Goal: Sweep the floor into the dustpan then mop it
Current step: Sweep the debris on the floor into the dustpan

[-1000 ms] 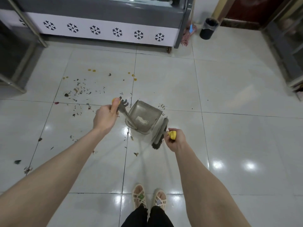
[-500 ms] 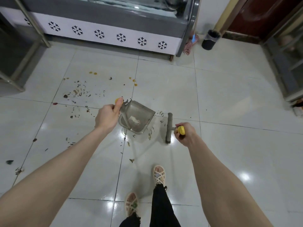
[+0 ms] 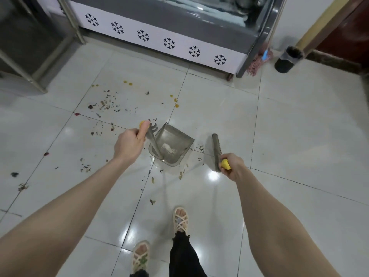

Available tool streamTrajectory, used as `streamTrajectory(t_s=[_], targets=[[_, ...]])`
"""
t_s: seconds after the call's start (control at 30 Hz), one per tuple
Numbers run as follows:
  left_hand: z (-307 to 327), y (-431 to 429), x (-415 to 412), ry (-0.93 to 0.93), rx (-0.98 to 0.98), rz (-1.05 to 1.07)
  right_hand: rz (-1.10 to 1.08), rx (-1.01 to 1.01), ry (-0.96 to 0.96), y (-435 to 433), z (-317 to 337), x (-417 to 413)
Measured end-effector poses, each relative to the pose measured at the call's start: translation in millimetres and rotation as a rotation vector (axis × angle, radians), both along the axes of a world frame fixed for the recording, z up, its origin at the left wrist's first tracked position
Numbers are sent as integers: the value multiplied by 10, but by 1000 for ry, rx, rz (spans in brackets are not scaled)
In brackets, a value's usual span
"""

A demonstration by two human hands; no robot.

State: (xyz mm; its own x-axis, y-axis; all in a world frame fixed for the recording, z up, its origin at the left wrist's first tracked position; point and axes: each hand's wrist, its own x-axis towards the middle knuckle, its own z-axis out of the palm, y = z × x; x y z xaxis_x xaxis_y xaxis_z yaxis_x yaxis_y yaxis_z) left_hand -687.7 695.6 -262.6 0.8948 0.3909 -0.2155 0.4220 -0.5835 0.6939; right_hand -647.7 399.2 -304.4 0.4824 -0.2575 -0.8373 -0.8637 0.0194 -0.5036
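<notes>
The left hand (image 3: 129, 143) is curled round the top of the dustpan's long grey handle, with the thumb lying along it up to the yellow end cap. The right hand (image 3: 232, 166) is clamped in a fist on the yellow-tipped handle of the broom (image 3: 216, 150). The two hands are well apart, one on each side of the pan

The dustpan (image 3: 173, 142) sits low over the floor (image 3: 299, 136) between the hands, straddling a tile joint, with a pale clump lying inside it. Whether its lip touches the tiles cannot be told. The broom's grey head lies just to the right of the pan, apart from it, with a few dark slivers of debris (image 3: 107, 104) between the two and more just in front of the pan. The thickest scatter of debris lies beyond the left hand, on the far left tiles, with some yellow spots near it

Below the hands, two feet in pale strappy sandals (image 3: 180, 219) stand on the glossy tiles. At the far edge, a display cabinet (image 3: 159, 37) with black snowflake marks runs along the wall. A pink-headed mop (image 3: 259, 60) leans at its right end, and a black bin (image 3: 287, 59) stands just to the right of the mop
</notes>
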Motion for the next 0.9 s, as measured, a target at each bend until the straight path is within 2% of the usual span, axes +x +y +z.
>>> streamTrajectory(t_s=[0.27, 0.4, 0.7, 0.8, 0.9], targets=[[-59, -159, 350, 10, -1, 75, 145, -68, 2, -170, -104, 728], [-111, -155, 440, 18, -12, 117, 191, -5, 30, -41, -212, 939], [-49, -29, 272, -11, 42, 178, 513, 23, 205, 296, -300, 429], [-8, -2, 117, -17, 22, 182, 522, 40, 212, 346, -192, 268], [4, 48, -31, -13, 1, 175, 440, 51, 165, 367, -79, 163]])
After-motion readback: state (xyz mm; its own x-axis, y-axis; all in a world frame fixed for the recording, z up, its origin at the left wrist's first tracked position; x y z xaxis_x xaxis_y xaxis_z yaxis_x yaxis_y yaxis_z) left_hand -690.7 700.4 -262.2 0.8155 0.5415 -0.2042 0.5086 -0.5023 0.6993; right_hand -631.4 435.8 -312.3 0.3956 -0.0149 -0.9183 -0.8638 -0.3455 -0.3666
